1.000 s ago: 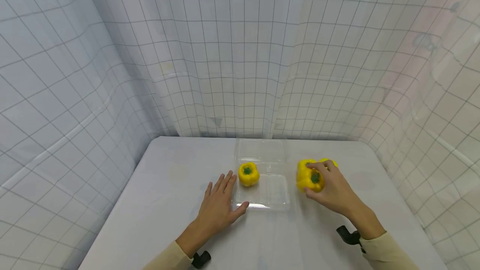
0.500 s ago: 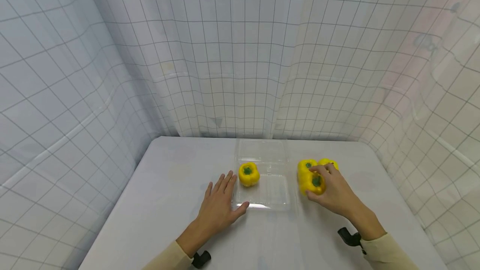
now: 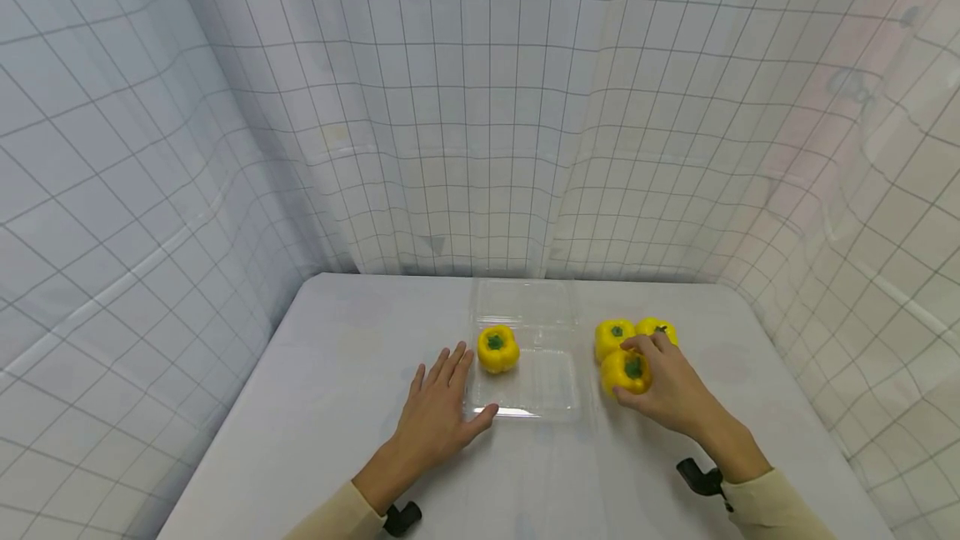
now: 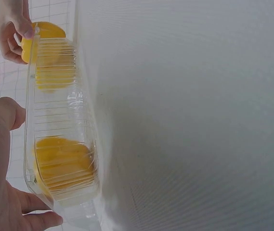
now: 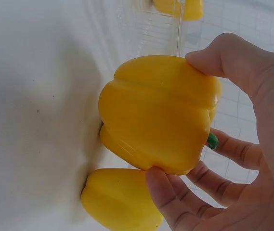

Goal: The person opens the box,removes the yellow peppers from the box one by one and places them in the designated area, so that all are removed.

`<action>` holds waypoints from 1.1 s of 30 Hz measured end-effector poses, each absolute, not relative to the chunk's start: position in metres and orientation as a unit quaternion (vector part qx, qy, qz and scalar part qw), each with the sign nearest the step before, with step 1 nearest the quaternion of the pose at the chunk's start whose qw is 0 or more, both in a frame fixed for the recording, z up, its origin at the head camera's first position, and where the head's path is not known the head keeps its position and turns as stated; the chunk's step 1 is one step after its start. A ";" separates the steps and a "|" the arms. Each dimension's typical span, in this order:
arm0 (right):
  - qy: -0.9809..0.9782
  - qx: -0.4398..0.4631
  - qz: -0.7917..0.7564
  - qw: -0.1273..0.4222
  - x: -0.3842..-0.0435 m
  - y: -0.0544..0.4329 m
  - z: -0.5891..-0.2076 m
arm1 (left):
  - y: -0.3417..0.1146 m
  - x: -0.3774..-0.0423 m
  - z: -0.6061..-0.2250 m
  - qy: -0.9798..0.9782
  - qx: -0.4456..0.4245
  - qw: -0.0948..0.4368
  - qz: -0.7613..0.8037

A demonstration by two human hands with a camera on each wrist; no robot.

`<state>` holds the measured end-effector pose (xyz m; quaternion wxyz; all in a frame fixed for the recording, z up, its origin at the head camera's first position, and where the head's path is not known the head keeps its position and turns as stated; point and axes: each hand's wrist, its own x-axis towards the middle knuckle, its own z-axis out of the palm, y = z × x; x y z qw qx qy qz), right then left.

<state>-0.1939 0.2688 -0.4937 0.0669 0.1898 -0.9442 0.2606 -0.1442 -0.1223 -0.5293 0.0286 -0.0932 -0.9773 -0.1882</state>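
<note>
With thumb and fingertips, my right hand pinches a yellow bell pepper to the right of the clear plastic container; the right wrist view shows the green stem beside the fingers. Two more yellow peppers stand just behind it, one at the left and one at the right. Inside the container, on its left side, sits another pepper, stem up. My left hand lies with fingers spread beside the container's left front corner, thumb near the front rim. Contact with the rim is unclear.
The container's clear lid lies opened toward the back of the white table. White gridded curtains enclose the table at the back and both sides.
The right hand and its pepper have shifted slightly toward me and to the right, showing more of the two peppers behind. The left hand has stayed still.
</note>
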 end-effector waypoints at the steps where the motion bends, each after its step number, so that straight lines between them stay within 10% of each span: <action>1: -0.944 0.190 0.261 0.065 -0.194 0.269 -0.494 | -0.122 -0.144 -0.529 -0.977 -0.093 0.028 -0.190; 33: -0.946 0.201 0.249 0.044 -0.191 0.266 -0.503 | -0.122 -0.145 -0.532 -0.978 -0.089 0.028 -0.185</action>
